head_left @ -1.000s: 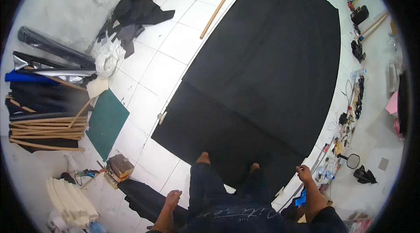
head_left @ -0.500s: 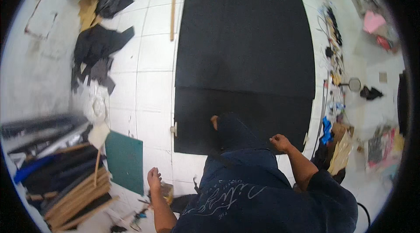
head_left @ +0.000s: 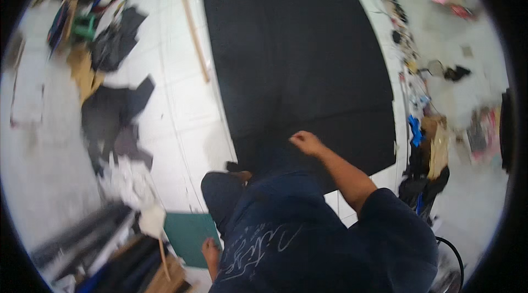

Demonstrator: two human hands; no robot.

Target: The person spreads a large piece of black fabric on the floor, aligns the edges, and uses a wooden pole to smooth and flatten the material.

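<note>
A long black cloth sheet [head_left: 297, 45] is spread on the white tiled floor, with a crosswise line near its close end. My right hand [head_left: 306, 143] hangs in the air above that end, its fingers curled together. Whatever it may hold is too small to make out. Low on the left, my left hand [head_left: 210, 247] is at my side in front of a dark green board [head_left: 190, 232]. Its fingers are loosely bent, with nothing seen in them. My leg in dark trousers [head_left: 220, 194] is forward at the cloth's left corner.
A thin wooden strip [head_left: 192, 23] lies left of the cloth. Dark fabric scraps [head_left: 104, 117], a white plastic bag [head_left: 132, 183] and stacked rolls [head_left: 82, 232] line the left wall. Along the right run cluttered small items, a blue scrap [head_left: 416, 129] and a tan bag [head_left: 439, 152].
I have turned and stepped left, so the cloth appears tilted. My right hand has come forward and inward over the cloth. My left hand has moved in front of the green board.
</note>
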